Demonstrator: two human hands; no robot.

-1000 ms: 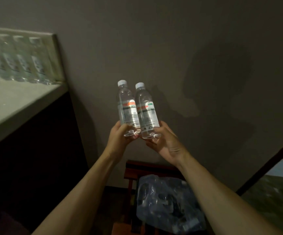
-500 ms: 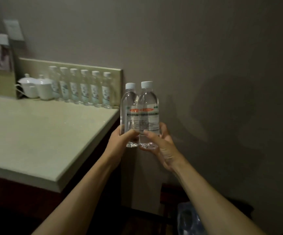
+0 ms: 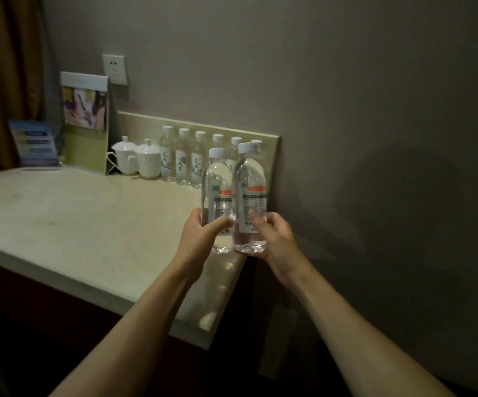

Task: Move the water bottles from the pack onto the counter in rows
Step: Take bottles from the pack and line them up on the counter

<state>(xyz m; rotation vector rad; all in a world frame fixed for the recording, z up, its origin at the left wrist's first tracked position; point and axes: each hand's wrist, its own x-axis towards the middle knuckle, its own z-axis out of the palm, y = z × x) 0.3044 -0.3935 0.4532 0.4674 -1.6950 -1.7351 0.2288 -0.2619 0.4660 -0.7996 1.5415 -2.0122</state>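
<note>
I hold two clear water bottles with white caps side by side, upright, just above the right end of the pale counter (image 3: 69, 224). My left hand (image 3: 200, 236) grips the left bottle (image 3: 217, 193) low on its body. My right hand (image 3: 272, 239) grips the right bottle (image 3: 250, 190) the same way. Behind them, a row of several bottles (image 3: 185, 161) stands along the backsplash at the counter's far edge. The pack is out of view.
Two white lidded cups (image 3: 139, 159) stand left of the bottle row. A propped display card (image 3: 86, 124) and a blue leaflet holder (image 3: 36, 144) are at the back left. A wall socket (image 3: 114, 68) sits above. The grey wall closes the right side.
My view swung left from the wall and floor pack toward the counter. Both hands carried the two bottles over the counter's right end, and the pack dropped out of sight.
</note>
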